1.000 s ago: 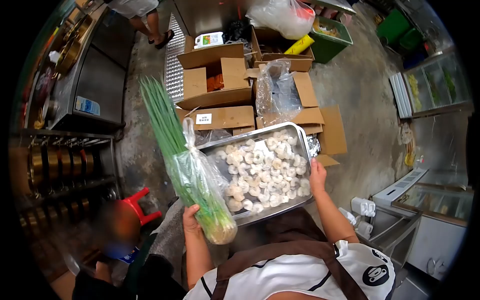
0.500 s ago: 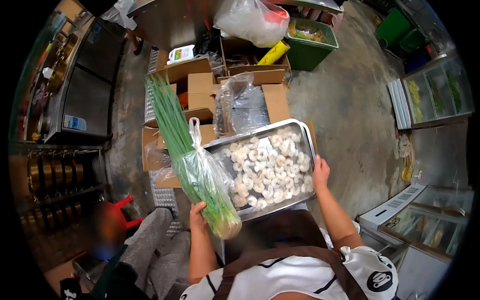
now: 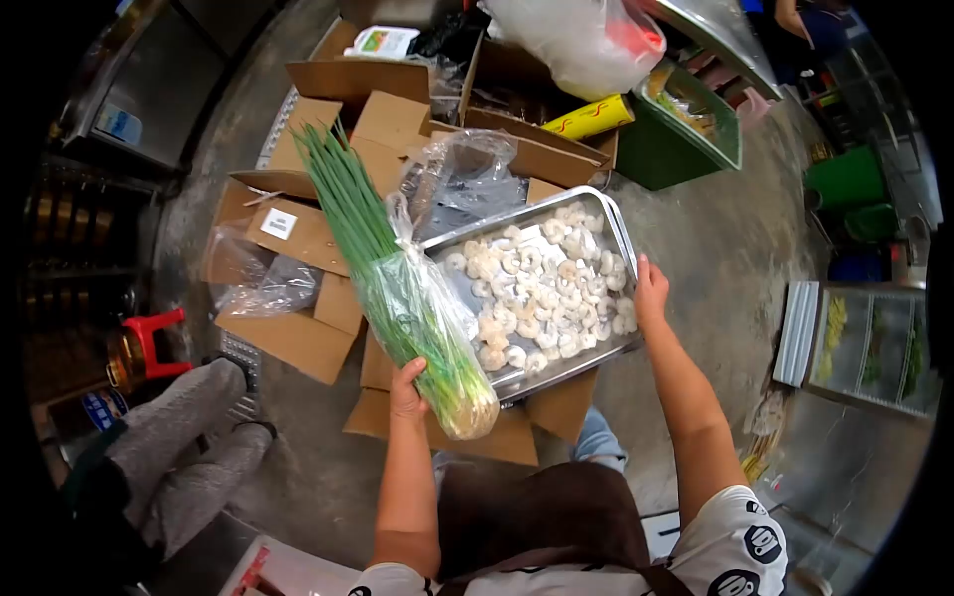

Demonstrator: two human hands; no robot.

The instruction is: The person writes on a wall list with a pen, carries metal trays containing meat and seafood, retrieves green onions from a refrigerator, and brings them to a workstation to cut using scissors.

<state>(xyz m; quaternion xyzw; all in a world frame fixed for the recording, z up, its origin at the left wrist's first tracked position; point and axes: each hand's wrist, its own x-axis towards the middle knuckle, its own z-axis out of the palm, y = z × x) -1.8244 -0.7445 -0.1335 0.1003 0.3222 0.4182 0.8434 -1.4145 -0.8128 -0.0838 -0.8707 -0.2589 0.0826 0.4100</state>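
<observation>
My left hand (image 3: 407, 387) is closed round the lower part of a long bundle of green onions (image 3: 348, 204), partly wrapped in a clear plastic bag (image 3: 397, 288). The green tops point away from me and the pale root ends lie toward me. My right hand (image 3: 651, 290) grips the right edge of a shallow metal tray (image 3: 571, 374). Peeled shrimp (image 3: 542, 298) are spread across the tray's bottom. The onions overlap the tray's left side; whether my left hand also supports the tray is hidden.
Opened cardboard boxes (image 3: 288, 338) with plastic sheeting stand below and beyond the tray. Behind them are a yellow roll box (image 3: 588, 118) and a green bin (image 3: 686, 149). A person's grey-trousered legs (image 3: 189, 457) and a red stool (image 3: 154, 343) are at left. A glass-fronted fridge (image 3: 874, 348) stands right.
The view has turned and shifted, bringing more cardboard boxes into sight at the left and beneath the tray. Both hands keep their hold on the green onions and the tray.
</observation>
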